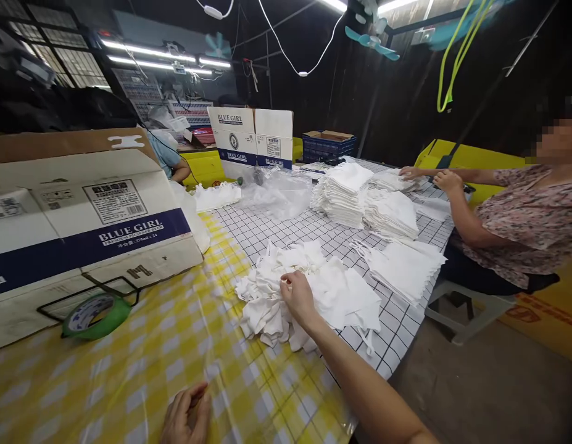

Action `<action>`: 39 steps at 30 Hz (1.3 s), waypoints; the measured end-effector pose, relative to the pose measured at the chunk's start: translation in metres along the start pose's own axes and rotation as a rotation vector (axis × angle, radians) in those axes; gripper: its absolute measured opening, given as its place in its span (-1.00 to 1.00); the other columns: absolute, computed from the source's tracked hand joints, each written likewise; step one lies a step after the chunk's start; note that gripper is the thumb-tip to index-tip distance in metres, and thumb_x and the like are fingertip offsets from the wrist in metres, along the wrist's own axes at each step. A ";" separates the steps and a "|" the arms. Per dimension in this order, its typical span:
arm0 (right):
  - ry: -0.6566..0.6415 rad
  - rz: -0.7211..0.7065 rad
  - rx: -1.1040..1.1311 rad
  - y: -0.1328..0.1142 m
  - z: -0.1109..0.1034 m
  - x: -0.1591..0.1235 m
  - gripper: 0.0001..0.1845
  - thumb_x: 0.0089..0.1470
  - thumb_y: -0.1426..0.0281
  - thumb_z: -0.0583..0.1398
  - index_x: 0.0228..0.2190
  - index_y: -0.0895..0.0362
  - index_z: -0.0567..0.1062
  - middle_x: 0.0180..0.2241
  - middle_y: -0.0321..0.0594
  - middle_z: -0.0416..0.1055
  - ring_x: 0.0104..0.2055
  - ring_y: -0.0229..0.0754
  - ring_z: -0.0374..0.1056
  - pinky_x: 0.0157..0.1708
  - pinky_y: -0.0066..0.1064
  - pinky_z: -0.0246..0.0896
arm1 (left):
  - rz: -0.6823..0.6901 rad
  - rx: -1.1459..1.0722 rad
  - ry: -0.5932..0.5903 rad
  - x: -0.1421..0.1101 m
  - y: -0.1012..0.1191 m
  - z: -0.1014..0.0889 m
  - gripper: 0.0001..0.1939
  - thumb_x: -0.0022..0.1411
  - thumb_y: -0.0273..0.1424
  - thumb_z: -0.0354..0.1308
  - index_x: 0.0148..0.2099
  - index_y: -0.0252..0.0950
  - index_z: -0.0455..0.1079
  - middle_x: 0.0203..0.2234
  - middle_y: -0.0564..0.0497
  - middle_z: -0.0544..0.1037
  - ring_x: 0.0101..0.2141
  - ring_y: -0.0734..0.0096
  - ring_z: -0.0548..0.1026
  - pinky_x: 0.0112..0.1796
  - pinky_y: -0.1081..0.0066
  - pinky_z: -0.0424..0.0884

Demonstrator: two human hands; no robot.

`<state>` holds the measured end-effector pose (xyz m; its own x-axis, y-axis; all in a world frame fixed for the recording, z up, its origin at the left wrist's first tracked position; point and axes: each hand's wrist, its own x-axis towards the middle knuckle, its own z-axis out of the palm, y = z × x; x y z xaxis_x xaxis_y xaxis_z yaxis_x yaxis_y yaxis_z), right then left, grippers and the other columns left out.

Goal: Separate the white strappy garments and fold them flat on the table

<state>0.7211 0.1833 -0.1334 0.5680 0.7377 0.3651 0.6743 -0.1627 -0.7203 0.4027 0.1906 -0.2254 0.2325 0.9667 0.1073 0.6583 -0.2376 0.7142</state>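
Observation:
My right hand (298, 297) reaches over a loose heap of white cloth pieces (348, 293), its thumb and index finger pinched at the cloth on the heap's left side. Some of these pieces have thin straps or ties, and they overlap in crumpled layers. Low in the view, my left hand (186, 414) is just above or on the yellow checked table cover (142, 357), fingers curled in toward the thumb. Nothing shows between its fingertips. Right of the heap lies a flatter stack of white cloth pieces (403, 268).
Tall white cloth stacks (344, 191) stand farther back, near crumpled clear plastic (279, 194). A cardboard box (82, 222) fills the left side, with green tape (98, 317) before it. Another box (248, 139) stands behind. A co-worker (521, 222) sits at right, hands near cloth.

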 end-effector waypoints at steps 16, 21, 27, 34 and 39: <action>-0.220 0.067 0.808 -0.010 -0.038 -0.006 -0.85 0.09 0.28 0.12 -0.38 0.10 0.41 -0.24 -0.20 0.38 -0.14 -0.16 0.28 -0.14 -0.35 0.12 | 0.029 -0.011 0.033 -0.007 0.018 -0.006 -0.71 0.10 -0.13 0.02 -0.25 -0.20 0.38 -0.26 -0.03 0.48 -0.20 0.22 0.44 -0.17 0.25 0.38; -0.282 0.110 0.893 -0.012 -0.064 -0.053 -0.83 0.10 0.29 0.14 -0.44 0.11 0.44 -0.21 -0.16 0.36 -0.10 -0.12 0.27 -0.11 -0.34 0.11 | 0.002 -0.046 0.040 -0.007 0.024 -0.004 -0.71 0.09 -0.13 0.04 -0.25 -0.19 0.38 -0.26 -0.01 0.48 -0.19 0.22 0.42 -0.15 0.26 0.34; -0.292 0.146 0.878 -0.003 -0.067 -0.104 -0.86 0.11 0.31 0.14 -0.37 0.10 0.46 -0.12 -0.13 0.30 0.01 -0.07 0.20 -0.03 -0.28 0.09 | -0.010 -0.308 -0.136 0.005 0.099 0.019 -0.72 0.14 -0.17 0.03 -0.24 -0.21 0.43 -0.24 -0.01 0.48 -0.23 0.29 0.42 -0.23 0.37 0.32; -0.259 0.122 0.838 0.005 -0.057 -0.124 -0.87 0.11 0.31 0.13 -0.41 0.09 0.41 -0.09 -0.15 0.28 0.00 -0.08 0.20 -0.02 -0.26 0.07 | -0.115 -0.717 -0.558 0.034 0.187 0.065 -0.65 0.09 -0.15 0.08 -0.24 -0.32 0.47 -0.48 0.04 0.43 -0.53 0.53 0.31 -0.53 0.51 0.19; -0.272 0.101 0.838 0.012 -0.055 -0.130 -0.85 0.12 0.29 0.11 -0.42 0.09 0.39 -0.22 -0.18 0.31 -0.14 -0.13 0.23 -0.16 -0.31 0.11 | -0.282 -0.796 -0.834 0.056 0.210 0.084 -0.55 0.06 -0.03 0.07 -0.29 -0.36 0.42 -0.79 0.21 0.16 -0.75 0.65 0.02 -0.69 0.54 -0.14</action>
<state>0.6816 0.0494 -0.1571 0.4024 0.8934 0.2000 -0.0010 0.2189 -0.9758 0.6140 0.1868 -0.1270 0.7396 0.5444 -0.3958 0.1989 0.3850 0.9012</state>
